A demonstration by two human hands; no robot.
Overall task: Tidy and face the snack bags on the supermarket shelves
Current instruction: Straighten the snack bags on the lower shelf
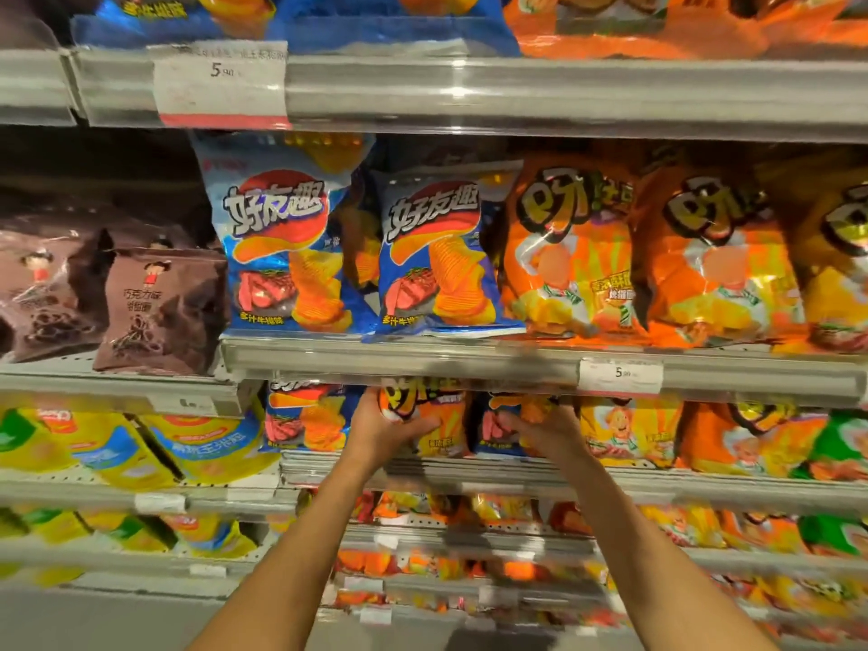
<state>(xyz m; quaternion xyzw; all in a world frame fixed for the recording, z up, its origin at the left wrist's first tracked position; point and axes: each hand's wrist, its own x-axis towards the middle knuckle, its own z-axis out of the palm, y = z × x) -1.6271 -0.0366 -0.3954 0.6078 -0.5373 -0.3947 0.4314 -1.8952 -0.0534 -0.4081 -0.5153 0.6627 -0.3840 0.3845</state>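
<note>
An orange snack bag (441, 415) stands on the third shelf (516, 481), between blue bags. My left hand (385, 427) grips its left side, fingers wrapped across the front. My right hand (540, 429) rests on a blue chip bag (491, 429) just to the right of it, fingers curled on its front. Another blue chip bag (305, 420) stands to the left of my left hand. One shelf up, two blue chip bags (282, 246) face forward beside orange bags (568, 256).
Brown chocolate snack bags (155, 303) sit on the left shelf at mid height, with yellow bags (117, 444) below them. Orange and green bags (751, 439) fill the shelf right of my hands. Price tags (620, 374) hang on the shelf rails. Lower shelves hold more orange bags.
</note>
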